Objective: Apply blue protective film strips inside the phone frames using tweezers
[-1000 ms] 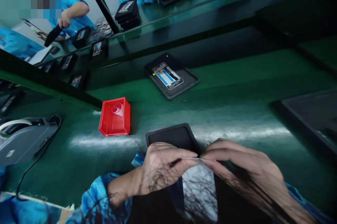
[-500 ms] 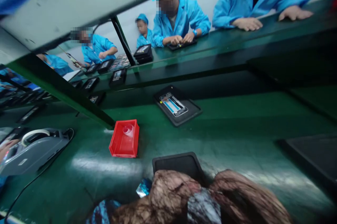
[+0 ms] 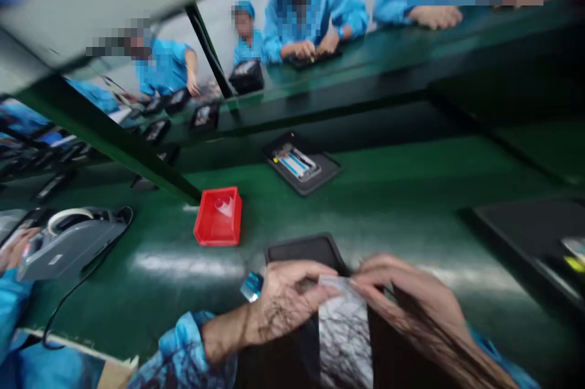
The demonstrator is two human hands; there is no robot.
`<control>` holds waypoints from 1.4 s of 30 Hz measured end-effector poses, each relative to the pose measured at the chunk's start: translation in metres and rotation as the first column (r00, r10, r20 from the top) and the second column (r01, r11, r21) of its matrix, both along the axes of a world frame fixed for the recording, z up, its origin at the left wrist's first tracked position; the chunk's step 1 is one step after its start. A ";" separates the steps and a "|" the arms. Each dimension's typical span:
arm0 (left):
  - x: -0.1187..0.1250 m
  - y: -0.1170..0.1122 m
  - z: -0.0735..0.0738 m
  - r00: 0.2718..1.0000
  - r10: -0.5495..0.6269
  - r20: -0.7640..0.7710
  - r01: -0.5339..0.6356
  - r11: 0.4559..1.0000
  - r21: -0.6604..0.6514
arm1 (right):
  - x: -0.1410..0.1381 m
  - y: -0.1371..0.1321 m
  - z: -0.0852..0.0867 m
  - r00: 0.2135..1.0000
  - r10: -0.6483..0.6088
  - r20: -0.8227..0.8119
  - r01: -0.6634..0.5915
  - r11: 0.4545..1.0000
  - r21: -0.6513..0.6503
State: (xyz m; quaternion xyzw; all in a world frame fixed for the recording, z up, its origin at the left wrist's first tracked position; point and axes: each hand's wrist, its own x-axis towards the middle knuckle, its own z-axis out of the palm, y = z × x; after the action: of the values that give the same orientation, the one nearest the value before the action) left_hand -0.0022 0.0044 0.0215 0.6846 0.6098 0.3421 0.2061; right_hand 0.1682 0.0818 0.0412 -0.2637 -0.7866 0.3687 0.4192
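A pale, silvery rectangular sheet (image 3: 345,340) hangs below my hands at the bottom of the view; its exact kind I cannot make out. My left hand (image 3: 292,300) pinches its upper left corner between thumb and fingers. On the other side, my right hand (image 3: 414,297) has its fingertips pressed together at the upper right corner. Behind both hands a black tray (image 3: 304,250) lies on the green bench, partly hidden. A small shiny blue piece (image 3: 251,286) sits just left of my left hand. Dark, blurred strands cross the hands and sheet.
Ahead stand a red bin (image 3: 218,218) with a clear roll inside and a black tray (image 3: 297,188) holding an opened phone (image 3: 297,163). A grey tape dispenser (image 3: 75,252) and a green post (image 3: 114,139) are left; another black tray (image 3: 525,236) is right. Several co-workers sit opposite.
My hands show more fully, with the sheet stretching further down between them. The whole scene has shifted slightly upward. Across the bench, a co-worker's arm at the left has lowered.
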 end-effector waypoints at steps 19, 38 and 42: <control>-0.056 -0.031 0.043 0.922 0.171 0.348 -0.123 0.980 -0.156 | 0.012 -0.026 -0.008 0.979 0.005 0.204 0.008 0.998 -0.067; -0.024 -0.031 0.007 0.957 -0.273 0.096 0.289 0.922 -0.257 | 0.022 -0.022 -0.028 0.796 0.447 0.408 -0.307 0.880 -0.363; -0.017 -0.028 -0.013 0.968 -0.202 0.148 0.230 0.951 -0.206 | 0.022 -0.006 -0.031 0.821 0.434 0.370 -0.275 0.869 -0.411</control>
State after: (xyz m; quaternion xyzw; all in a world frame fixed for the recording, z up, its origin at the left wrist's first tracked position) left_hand -0.0188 -0.0231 0.0084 0.6974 0.5512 0.2895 0.3550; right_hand 0.1904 0.0760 0.0105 -0.2565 -0.8219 0.4995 0.0962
